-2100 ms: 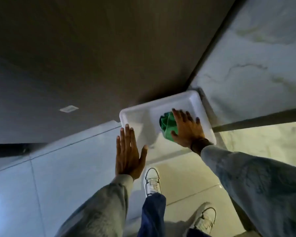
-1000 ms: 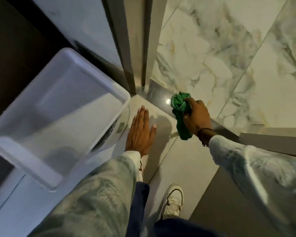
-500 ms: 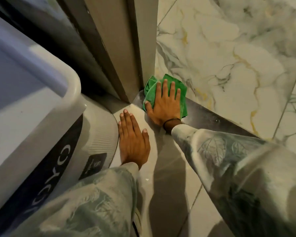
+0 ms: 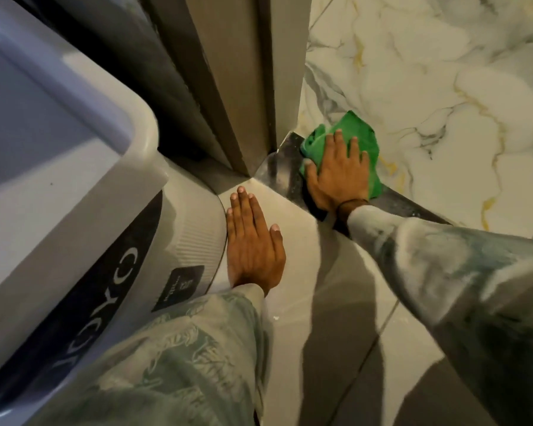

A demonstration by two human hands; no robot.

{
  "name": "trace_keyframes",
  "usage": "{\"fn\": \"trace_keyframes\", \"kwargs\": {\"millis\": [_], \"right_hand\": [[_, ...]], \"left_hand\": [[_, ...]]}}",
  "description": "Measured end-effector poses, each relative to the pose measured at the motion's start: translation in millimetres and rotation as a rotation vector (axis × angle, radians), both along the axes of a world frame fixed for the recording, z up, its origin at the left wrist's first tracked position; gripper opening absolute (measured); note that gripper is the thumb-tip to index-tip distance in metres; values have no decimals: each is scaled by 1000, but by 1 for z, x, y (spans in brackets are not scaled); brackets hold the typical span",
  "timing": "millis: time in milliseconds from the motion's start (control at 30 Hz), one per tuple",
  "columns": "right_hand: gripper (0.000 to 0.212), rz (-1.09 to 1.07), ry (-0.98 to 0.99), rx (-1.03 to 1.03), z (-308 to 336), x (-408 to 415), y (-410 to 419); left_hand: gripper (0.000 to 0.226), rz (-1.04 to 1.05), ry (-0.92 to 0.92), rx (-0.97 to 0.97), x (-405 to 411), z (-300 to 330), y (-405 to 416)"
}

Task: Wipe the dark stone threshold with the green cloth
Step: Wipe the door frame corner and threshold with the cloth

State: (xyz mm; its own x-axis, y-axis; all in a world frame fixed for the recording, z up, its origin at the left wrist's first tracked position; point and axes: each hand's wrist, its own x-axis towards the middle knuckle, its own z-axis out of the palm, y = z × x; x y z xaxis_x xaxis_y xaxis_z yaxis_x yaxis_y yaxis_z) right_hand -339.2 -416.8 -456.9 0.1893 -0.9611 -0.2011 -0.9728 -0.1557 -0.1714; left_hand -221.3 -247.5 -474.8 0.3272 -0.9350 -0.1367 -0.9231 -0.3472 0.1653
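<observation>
Both of my hands are down flat: my right hand (image 4: 339, 176) presses with spread fingers on the crumpled green cloth (image 4: 351, 127), which lies on the dark polished stone threshold (image 4: 285, 173) where it meets the veined white marble floor (image 4: 443, 87), while my left hand (image 4: 253, 244), fingers together, holds nothing on the pale floor tile (image 4: 293, 216). Just beside my left hand bulges a white ribbed appliance (image 4: 194, 222), and the grey door frame (image 4: 253, 87) stands at the threshold's end. Half a second back the cloth sat against that frame; now it lies further right, leaving dusty stone bare.

Home doorway: marble floor tiles (image 4: 443, 72), door frame (image 4: 277, 87), white appliance (image 4: 74, 192).
</observation>
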Motion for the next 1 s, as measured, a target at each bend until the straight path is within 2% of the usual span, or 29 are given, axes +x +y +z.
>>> {"fn": "trace_keyframes", "kwargs": {"millis": [33, 100, 167, 200, 300, 367, 433, 533, 600, 667, 733, 800, 833, 867, 967, 1000], "right_hand": [[76, 8, -20, -10, 1, 16, 6], [74, 215, -42, -40, 1, 18, 31], [69, 407, -54, -72, 4, -25, 62], [67, 402, -53, -76, 6, -54, 75], [64, 80, -17, -117, 7, -110, 78], [67, -172, -20, -113, 1, -90, 61], [71, -234, -63, -119, 1, -51, 57], [67, 144, -112, -98, 3, -47, 88], [63, 179, -138, -108, 4, -96, 115], [61, -78, -100, -119, 2, -154, 137], [61, -448, -28, -150, 1, -192, 139], [63, -806, -36, -165, -3, -180, 117], [65, -883, -50, -159, 0, -161, 104], [66, -833, -56, -152, 1, -143, 97], [66, -273, -82, -108, 0, -132, 109], [65, -178, -115, -88, 4, -147, 119]], "left_hand": [[73, -2, -11, 6, 0, -1, 0], [73, 4, -12, 2, 0, -1, 0], [73, 6, 6, -12, 0, -1, -1], [73, 3, 2, -13, 0, -2, -1], [73, -10, -37, -2, 2, -7, 1], [73, -13, -37, -18, 3, -9, 1], [73, -17, -9, -39, 2, -9, 2], [74, -11, 2, -61, 1, -8, 1], [74, -17, 7, -64, 1, -7, 1], [74, -23, -1, -68, 0, -5, 2], [74, -25, -5, -74, -1, -5, 3], [74, -25, -6, -94, 0, -5, 3], [74, -26, -8, -99, 0, -6, 3], [74, -29, -6, -103, 0, -6, 4], [74, -37, -12, -109, 0, -7, 3], [75, -36, -14, -111, 1, -8, 3]]}}
